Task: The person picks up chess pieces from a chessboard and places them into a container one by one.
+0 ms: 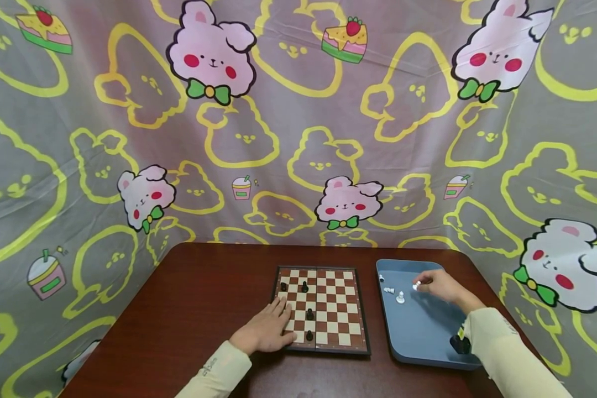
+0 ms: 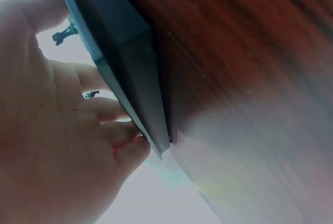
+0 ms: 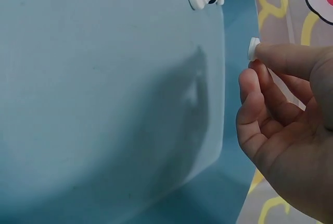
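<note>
Cream fabric sleeves [image 1: 507, 342] come in closest, and out past the right cuff we have the right hand [image 1: 443, 287], its grip pinched on a small white chess piece [image 3: 253, 50] by the thumb and fingertips, over the shallow blue-grey tray [image 1: 418, 334]. What could spoil this? It's a slim hold, with only a little of the piece showing, so a loose pinch might drop it; and low knuckles swinging to the left of that grip could well bowl over the upright white chess piece [image 1: 400, 298] standing close by. Over to the left hand [image 1: 266, 329], nothing in its grip: fingers laid out straight across the left edge of the brown-and-cream chequered board [image 1: 338, 309] with its dark rim. Danger here too, I'd say: a sideways shove from that palm could skid the board along the dark red-brown wooden table [image 1: 204, 293] and topple the black chess pieces [image 1: 304, 287], four of them, two near the fingertips, two off to the thumb side. And the tray's contents: left of the pinching grip, that upright piece, a toppled white piece [image 1: 389, 290] just beyond it, and another white piece [image 1: 381, 278] by the wall.
</note>
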